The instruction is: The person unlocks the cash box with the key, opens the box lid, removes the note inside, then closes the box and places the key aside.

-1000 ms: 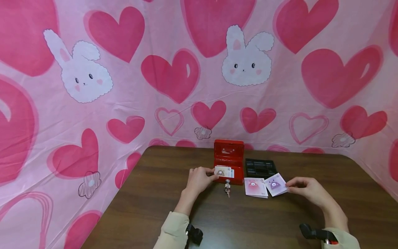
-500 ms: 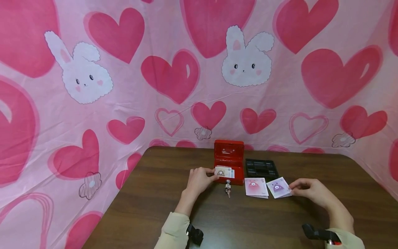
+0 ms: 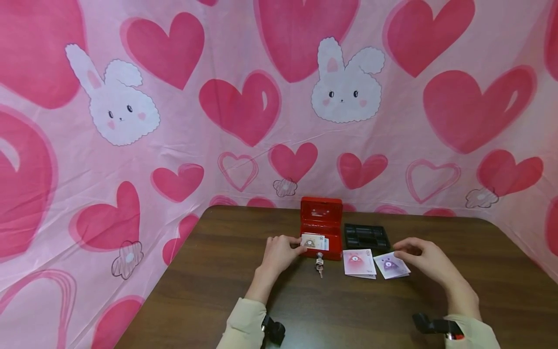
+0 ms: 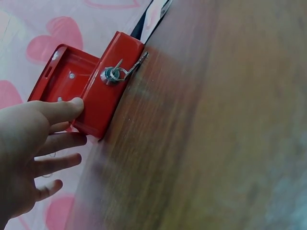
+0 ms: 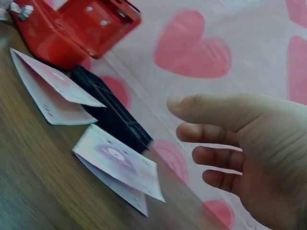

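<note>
A red cash box (image 3: 321, 251) stands with its lid up; banknotes (image 3: 312, 242) lie inside it. My left hand (image 3: 280, 255) grips its near left corner, thumb (image 4: 72, 108) on the rim and index finger along the side. A key with a ring (image 4: 116, 74) sits in the lock on the front. My right hand (image 3: 425, 259) hovers just right of a folded purple banknote (image 5: 112, 155), fingers loosely bent and nothing between them. A folded pink banknote (image 3: 359, 263) lies left of the purple one.
A black compartment tray (image 3: 366, 236) lies right of the cash box, behind the folded banknotes. Everything rests on a brown wooden table (image 3: 209, 271). Behind its far edge hangs a pink cloth (image 3: 244, 43) with hearts and rabbits.
My right hand has pulled the purple banknote a little right, away from the pink one, and let it go. It has then lifted slightly up and left. My left hand stays put.
</note>
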`<move>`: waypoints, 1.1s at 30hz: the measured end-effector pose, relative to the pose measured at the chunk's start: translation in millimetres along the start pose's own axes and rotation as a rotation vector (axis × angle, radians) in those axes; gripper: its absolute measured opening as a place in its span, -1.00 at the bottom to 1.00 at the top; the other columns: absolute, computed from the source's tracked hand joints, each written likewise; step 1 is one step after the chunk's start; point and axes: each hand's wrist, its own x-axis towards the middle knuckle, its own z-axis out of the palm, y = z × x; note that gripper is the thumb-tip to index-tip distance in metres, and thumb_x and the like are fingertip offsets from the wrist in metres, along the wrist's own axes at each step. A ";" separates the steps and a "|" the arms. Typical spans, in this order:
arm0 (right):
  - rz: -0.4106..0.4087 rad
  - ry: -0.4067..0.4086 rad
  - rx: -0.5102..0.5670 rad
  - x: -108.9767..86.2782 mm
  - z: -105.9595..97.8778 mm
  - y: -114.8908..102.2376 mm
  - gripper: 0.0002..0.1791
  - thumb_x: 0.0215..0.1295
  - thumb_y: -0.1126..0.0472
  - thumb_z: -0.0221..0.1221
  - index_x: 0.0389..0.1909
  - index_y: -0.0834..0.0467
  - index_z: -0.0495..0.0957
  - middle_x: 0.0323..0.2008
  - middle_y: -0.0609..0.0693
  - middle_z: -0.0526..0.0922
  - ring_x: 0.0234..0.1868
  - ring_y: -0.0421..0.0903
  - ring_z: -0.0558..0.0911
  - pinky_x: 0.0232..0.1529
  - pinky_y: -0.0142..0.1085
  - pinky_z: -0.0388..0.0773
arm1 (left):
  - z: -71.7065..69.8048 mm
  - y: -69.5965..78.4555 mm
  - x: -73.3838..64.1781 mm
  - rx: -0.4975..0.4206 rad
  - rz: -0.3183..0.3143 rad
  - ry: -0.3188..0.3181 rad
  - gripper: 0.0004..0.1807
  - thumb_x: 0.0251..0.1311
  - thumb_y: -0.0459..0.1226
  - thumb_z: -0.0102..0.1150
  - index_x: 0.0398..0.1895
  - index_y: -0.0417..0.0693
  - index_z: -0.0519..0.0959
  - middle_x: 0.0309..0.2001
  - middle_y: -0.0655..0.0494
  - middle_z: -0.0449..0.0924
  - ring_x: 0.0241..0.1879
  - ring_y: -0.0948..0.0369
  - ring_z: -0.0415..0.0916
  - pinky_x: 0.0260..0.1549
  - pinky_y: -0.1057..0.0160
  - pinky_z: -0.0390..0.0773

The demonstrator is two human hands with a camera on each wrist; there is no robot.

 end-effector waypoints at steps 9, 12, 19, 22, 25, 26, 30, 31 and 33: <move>-0.065 0.020 0.017 11.9 17.5 -21.5 -0.68 0.28 -0.02 0.30 -0.06 0.08 0.68 -0.19 -0.04 0.69 -0.31 -0.27 0.45 -0.28 -0.40 0.44 | 0.9 0.1 0.3 0.017 0.003 0.027 -0.64 0.18 0.02 0.35 -0.03 0.09 0.75 -0.11 0.16 0.78 -0.16 0.15 0.66 -0.14 0.22 0.30; -0.086 0.018 0.037 14.6 22.1 -25.8 -0.69 0.29 0.02 0.30 -0.06 0.10 0.68 -0.20 -0.04 0.70 -0.33 -0.27 0.45 -0.30 -0.40 0.45 | 0.2 0.9 -0.3 0.025 -0.006 0.024 -0.66 0.18 0.02 0.35 -0.04 0.10 0.75 -0.12 0.17 0.78 -0.17 0.14 0.64 -0.12 0.21 0.31; -0.115 0.015 0.076 19.1 31.8 -42.6 -0.71 0.29 0.03 0.30 -0.04 0.07 0.68 -0.14 -0.04 0.71 -0.26 -0.30 0.52 -0.20 -0.42 0.54 | -3.8 2.2 -0.9 0.086 0.035 0.009 -0.70 0.22 -0.02 0.33 -0.06 0.10 0.76 -0.16 0.17 0.79 -0.23 0.19 0.63 -0.12 0.20 0.37; -0.134 0.050 0.113 20.6 36.8 -54.9 -0.72 0.30 0.02 0.29 -0.04 0.05 0.68 -0.14 -0.04 0.72 -0.27 -0.28 0.53 -0.23 -0.42 0.55 | -6.4 2.0 -1.6 0.151 0.082 -0.001 -0.72 0.24 -0.03 0.31 -0.09 0.10 0.77 -0.20 0.18 0.80 -0.30 0.23 0.62 -0.18 0.24 0.37; -0.154 0.087 0.145 23.8 43.5 -68.2 -0.73 0.30 0.03 0.29 -0.05 0.04 0.68 -0.16 -0.04 0.72 -0.30 -0.24 0.52 -0.26 -0.42 0.54 | -9.0 2.8 -2.2 0.184 0.112 -0.002 -0.75 0.24 -0.05 0.32 -0.12 0.10 0.78 -0.24 0.19 0.80 -0.33 0.24 0.63 -0.23 0.26 0.38; -0.159 0.095 0.153 25.2 46.4 -72.0 -0.74 0.30 0.03 0.30 -0.06 0.03 0.68 -0.16 -0.05 0.72 -0.30 -0.24 0.53 -0.26 -0.42 0.54 | -9.6 3.2 -2.4 0.183 0.119 -0.002 -0.76 0.23 -0.05 0.33 -0.13 0.11 0.79 -0.25 0.20 0.80 -0.33 0.24 0.63 -0.23 0.27 0.39; -0.169 0.078 0.170 30.6 60.6 -82.1 -0.76 0.29 0.06 0.31 -0.08 0.04 0.69 -0.19 -0.06 0.72 -0.32 -0.25 0.53 -0.26 -0.41 0.55 | -11.3 5.5 -2.6 0.151 0.121 -0.026 -0.76 0.21 -0.03 0.34 -0.15 0.13 0.79 -0.25 0.21 0.80 -0.31 0.24 0.63 -0.23 0.29 0.41; -0.166 0.071 0.172 32.0 64.2 -83.5 -0.76 0.28 0.06 0.32 -0.08 0.05 0.69 -0.19 -0.07 0.72 -0.32 -0.25 0.53 -0.27 -0.41 0.55 | -11.5 6.0 -2.5 0.139 0.116 -0.033 -0.76 0.21 -0.03 0.34 -0.15 0.13 0.79 -0.25 0.21 0.80 -0.32 0.25 0.62 -0.23 0.29 0.42; -0.164 0.058 0.168 35.2 70.9 -85.3 -0.76 0.29 0.07 0.31 -0.08 0.06 0.69 -0.20 -0.06 0.72 -0.32 -0.23 0.52 -0.26 -0.39 0.54 | -11.9 6.0 -2.2 0.123 0.105 -0.039 -0.76 0.20 -0.02 0.34 -0.15 0.14 0.79 -0.24 0.21 0.80 -0.33 0.26 0.61 -0.24 0.31 0.43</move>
